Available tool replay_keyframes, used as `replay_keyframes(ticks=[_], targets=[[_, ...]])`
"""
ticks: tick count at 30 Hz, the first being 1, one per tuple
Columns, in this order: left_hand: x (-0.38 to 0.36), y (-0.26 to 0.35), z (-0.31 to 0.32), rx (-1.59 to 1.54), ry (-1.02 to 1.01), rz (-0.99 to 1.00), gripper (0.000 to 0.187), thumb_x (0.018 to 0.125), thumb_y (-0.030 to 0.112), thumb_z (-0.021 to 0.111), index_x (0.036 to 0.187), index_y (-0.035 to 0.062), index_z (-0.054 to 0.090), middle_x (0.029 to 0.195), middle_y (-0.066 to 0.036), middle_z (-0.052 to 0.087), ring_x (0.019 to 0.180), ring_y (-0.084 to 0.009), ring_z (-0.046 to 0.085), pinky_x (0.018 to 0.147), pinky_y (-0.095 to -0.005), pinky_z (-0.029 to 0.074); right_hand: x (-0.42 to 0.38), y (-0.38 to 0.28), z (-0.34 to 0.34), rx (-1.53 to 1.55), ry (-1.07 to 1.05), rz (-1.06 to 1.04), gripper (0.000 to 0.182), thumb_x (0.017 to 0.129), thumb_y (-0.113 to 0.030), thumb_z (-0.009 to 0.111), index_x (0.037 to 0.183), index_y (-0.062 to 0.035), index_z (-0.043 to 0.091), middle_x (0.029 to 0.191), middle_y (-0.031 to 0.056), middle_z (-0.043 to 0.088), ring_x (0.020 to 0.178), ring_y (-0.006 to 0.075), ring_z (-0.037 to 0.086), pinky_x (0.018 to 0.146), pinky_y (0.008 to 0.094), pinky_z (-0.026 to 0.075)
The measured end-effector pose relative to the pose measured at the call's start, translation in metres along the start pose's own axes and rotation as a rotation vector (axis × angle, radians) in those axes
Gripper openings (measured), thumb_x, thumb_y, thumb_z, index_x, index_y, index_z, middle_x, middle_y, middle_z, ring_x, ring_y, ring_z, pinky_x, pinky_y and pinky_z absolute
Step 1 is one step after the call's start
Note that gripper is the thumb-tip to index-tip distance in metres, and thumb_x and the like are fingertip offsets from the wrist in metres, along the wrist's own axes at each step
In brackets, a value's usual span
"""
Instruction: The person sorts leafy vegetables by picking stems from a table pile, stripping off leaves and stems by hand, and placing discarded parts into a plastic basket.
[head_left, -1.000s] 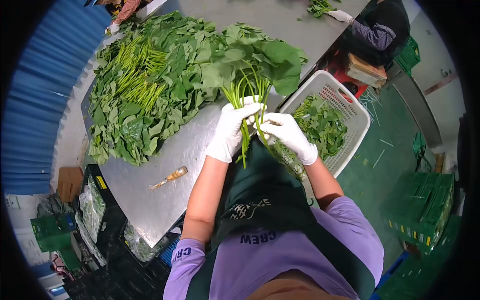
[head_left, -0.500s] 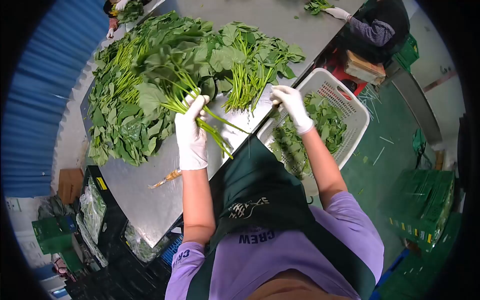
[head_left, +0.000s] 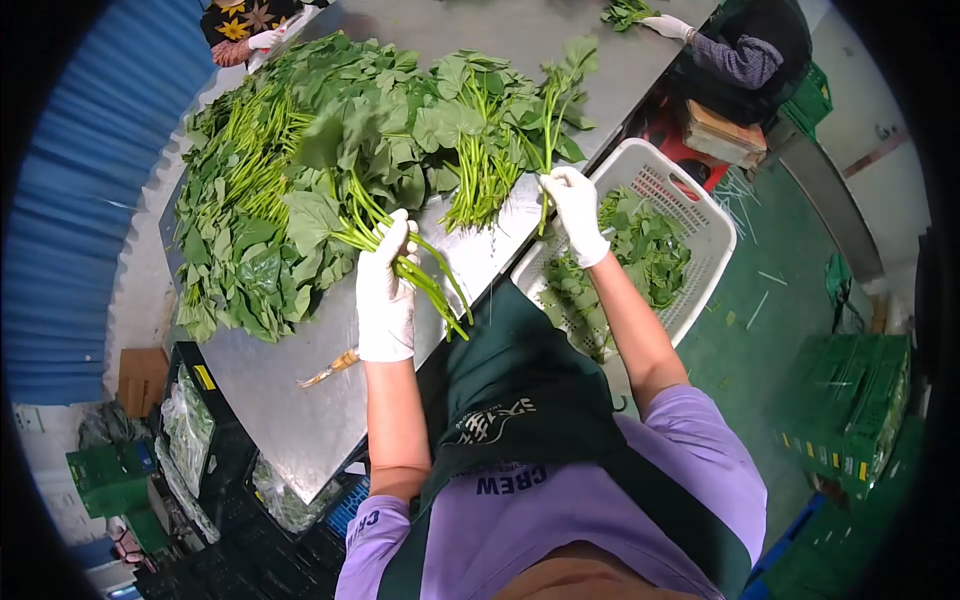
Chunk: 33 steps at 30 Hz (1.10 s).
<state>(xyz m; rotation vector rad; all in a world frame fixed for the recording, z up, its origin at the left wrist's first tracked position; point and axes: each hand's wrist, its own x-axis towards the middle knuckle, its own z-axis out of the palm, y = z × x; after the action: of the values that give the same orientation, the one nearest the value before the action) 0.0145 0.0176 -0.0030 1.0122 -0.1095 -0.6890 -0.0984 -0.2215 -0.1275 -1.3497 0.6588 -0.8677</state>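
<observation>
My left hand [head_left: 388,295], in a white glove, is closed round a bunch of leafy green stems [head_left: 425,285] above the metal table. The cut ends point toward me and the leaves spread away. My right hand [head_left: 578,213], also gloved, pinches a thin leafy stem [head_left: 550,120] that stands upright at the table's edge. Between and beyond the hands lies a smaller bundle of greens [head_left: 478,180]. A large heap of greens [head_left: 245,180] covers the table to the left. Near my left wrist lies a tool with a wooden handle [head_left: 345,360].
A white perforated basket [head_left: 722,240] with loose leaves stands right of the table [head_left: 270,390]. Two co-workers' gloved hands [head_left: 268,39] [head_left: 668,27] show at the far side. Green crates [head_left: 840,400] stand at the right; black crates are at lower left.
A leafy stem now stands in my right hand, where none was visible before. My left hand and its bunch have shifted slightly down. The co-worker at the upper left has moved further into view.
</observation>
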Motion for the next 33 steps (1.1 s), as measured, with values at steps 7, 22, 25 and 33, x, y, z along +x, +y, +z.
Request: replay_keyframes(ticks=[7, 22, 25, 33], targets=[[0.006, -0.009, 0.0, 0.003, 0.046, -0.01, 0.019, 0.082, 0.013, 0.067, 0.099, 0.0063, 0.061, 0.084, -0.005, 0.064, 0.069, -0.0089, 0.056, 0.057, -0.02, 0.04, -0.03, -0.045, -0.004, 0.057, -0.015, -0.033, 0.01, 0.087, -0.011, 0.058, 0.091, -0.0013, 0.059, 0.079, 0.0016, 0.063, 0.064, 0.0041, 0.051, 0.058, 0.0183, 0.04], [-0.003, -0.009, 0.01, 0.008, 0.19, 0.109, 0.015, 0.082, 0.015, 0.066, 0.089, 0.0027, 0.061, 0.073, -0.007, 0.064, 0.059, -0.0103, 0.054, 0.053, -0.0223, 0.04, -0.03, -0.034, -0.04, 0.228, 0.035, 0.322, 0.036, 0.089, -0.029, 0.057, 0.109, 0.0007, 0.056, 0.093, 0.0084, 0.064, 0.078, 0.0135, 0.064, 0.06, 0.0204, 0.047], [-0.006, -0.009, 0.016, 0.106, 0.182, 0.174, 0.019, 0.085, 0.02, 0.063, 0.094, 0.0028, 0.061, 0.071, -0.007, 0.063, 0.059, -0.011, 0.054, 0.054, -0.0222, 0.04, -0.01, -0.022, -0.017, -0.032, -0.222, 0.264, 0.029, 0.085, -0.026, 0.06, 0.098, -0.0008, 0.063, 0.082, 0.0052, 0.065, 0.069, 0.0111, 0.064, 0.055, 0.0193, 0.044], [-0.018, 0.0, 0.009, -0.026, 0.255, 0.298, 0.018, 0.083, 0.013, 0.065, 0.098, 0.003, 0.06, 0.068, 0.0, 0.055, 0.06, -0.0082, 0.05, 0.052, -0.0192, 0.037, 0.018, -0.027, 0.04, -1.006, -0.244, 0.009, 0.036, 0.082, -0.037, 0.052, 0.075, -0.0044, 0.065, 0.074, 0.0177, 0.064, 0.075, 0.0359, 0.062, 0.067, 0.0424, 0.047]])
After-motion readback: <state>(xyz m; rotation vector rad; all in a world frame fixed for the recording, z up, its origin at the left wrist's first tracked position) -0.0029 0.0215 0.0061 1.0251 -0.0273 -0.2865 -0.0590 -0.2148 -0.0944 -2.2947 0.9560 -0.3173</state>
